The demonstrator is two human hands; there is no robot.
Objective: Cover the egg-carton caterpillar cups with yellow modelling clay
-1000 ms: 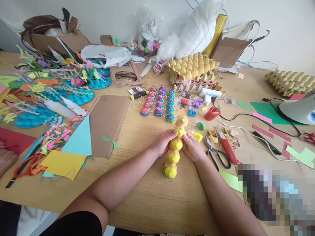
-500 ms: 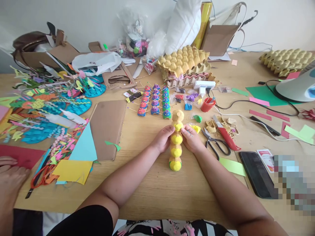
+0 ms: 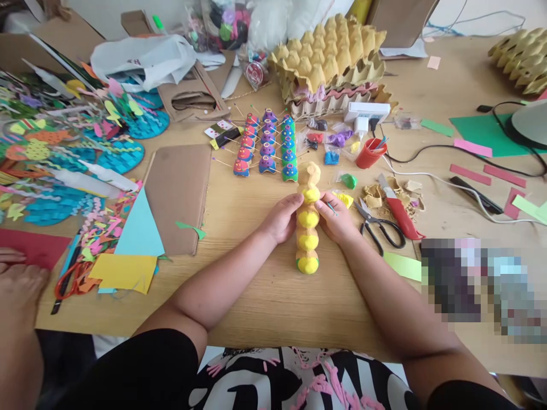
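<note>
A strip of egg-carton cups (image 3: pixel 308 241) lies lengthwise before me on the table. Most of its bumps are capped with yellow clay, and the nearest has a green edge. The far cup is pale tan. My left hand (image 3: pixel 284 219) grips the strip's left side near the second cup, fingers partly hidden. On the opposite side, my right hand (image 3: pixel 338 217) pinches the same part, with a thin blue stick (image 3: pixel 332 209) between its fingers. Just beyond that hand lies yellow clay (image 3: pixel 344 199). Painted egg-carton caterpillars (image 3: pixel 267 145) with pin feelers stand in three rows further back.
Scissors (image 3: pixel 380 224) and a red-handled knife (image 3: pixel 401 210) lie to the right, by a red cup (image 3: pixel 370 154). Egg trays (image 3: pixel 327 51) are stacked behind. Cardboard (image 3: pixel 177 196) and paper scraps lie left. Another person's hand (image 3: pixel 19 279) rests on red paper (image 3: pixel 43 245).
My view has tilted downward, so the table's things sit higher in the picture and more of my shirt shows. Both hands keep hold of the strip in much the same way.
</note>
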